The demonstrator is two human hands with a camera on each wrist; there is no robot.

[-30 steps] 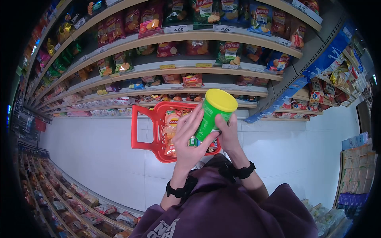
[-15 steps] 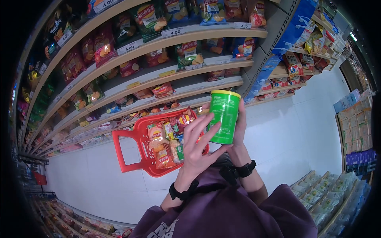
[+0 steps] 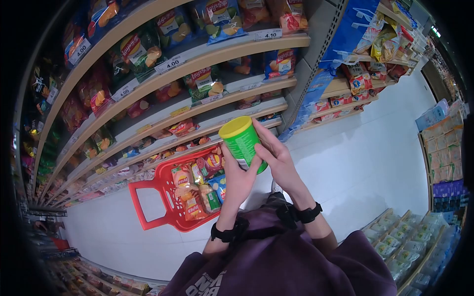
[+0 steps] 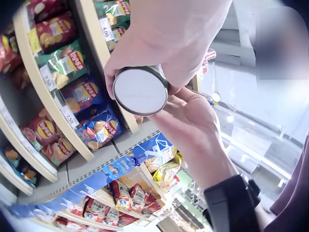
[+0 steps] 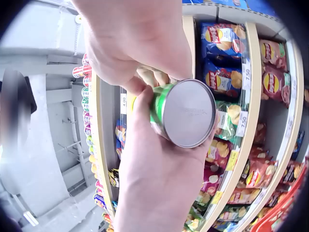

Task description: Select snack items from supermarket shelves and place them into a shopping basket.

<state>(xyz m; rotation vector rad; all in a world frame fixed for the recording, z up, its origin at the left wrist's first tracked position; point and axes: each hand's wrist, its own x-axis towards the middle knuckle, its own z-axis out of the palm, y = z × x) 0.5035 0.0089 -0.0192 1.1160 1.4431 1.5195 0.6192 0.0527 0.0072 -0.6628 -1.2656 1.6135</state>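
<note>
A green can (image 3: 243,143) with a yellow lid is held in both hands in front of the torso, tilted, lid up and away. My left hand (image 3: 238,178) wraps its near left side, thumb along the can. The right hand (image 3: 277,162) grips the right side, its thumb on the green wall. Both wrist views look at the can's flat metal base, the left one at the pale base (image 4: 140,91), the right one at the grey base (image 5: 189,113). Fingers behind the can are partly hidden.
Below and left of the can, a red basket (image 3: 163,185) on the floor holds several snack bags. Curved shelves (image 3: 197,52) of chip bags rise ahead. White floor (image 3: 345,167) spreads to the right, with packaged goods (image 3: 395,246) at the lower right.
The view has turned to the right, and the basket sits lower and further left in it. Between the hands, the can was turned and is now tilted with its lid toward the upper left.
</note>
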